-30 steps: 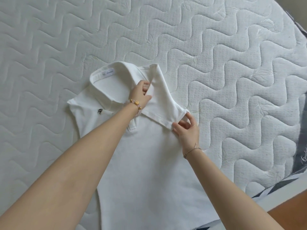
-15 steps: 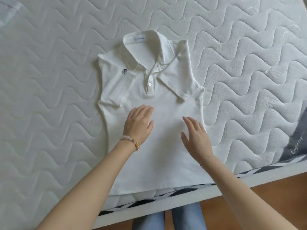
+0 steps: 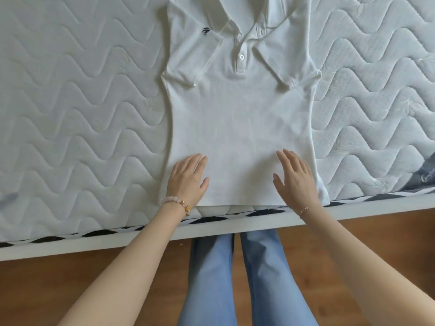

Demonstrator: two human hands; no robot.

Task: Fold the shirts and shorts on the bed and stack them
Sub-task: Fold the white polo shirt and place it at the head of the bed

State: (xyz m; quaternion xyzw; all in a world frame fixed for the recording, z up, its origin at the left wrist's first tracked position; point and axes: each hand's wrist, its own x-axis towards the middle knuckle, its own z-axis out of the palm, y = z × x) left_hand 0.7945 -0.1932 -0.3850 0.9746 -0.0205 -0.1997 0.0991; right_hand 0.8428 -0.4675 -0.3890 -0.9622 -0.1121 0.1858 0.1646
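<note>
White polo shirt (image 3: 240, 128) lies front up on quilted mattress (image 3: 82, 114), hem at near edge of bed, collar cut off by top of frame. Both short sleeves folded inward onto chest; small dark logo (image 3: 205, 31) on left one. Left hand (image 3: 188, 178) flat on lower left of shirt, fingers straight, holding nothing. Right hand (image 3: 296, 178) flat near lower right, fingers spread and released; contact with cloth likely, hard to confirm. Bead bracelet (image 3: 179, 203) on left wrist. Blue trousers (image 3: 237, 278) over wooden floor (image 3: 47, 290) below.
</note>
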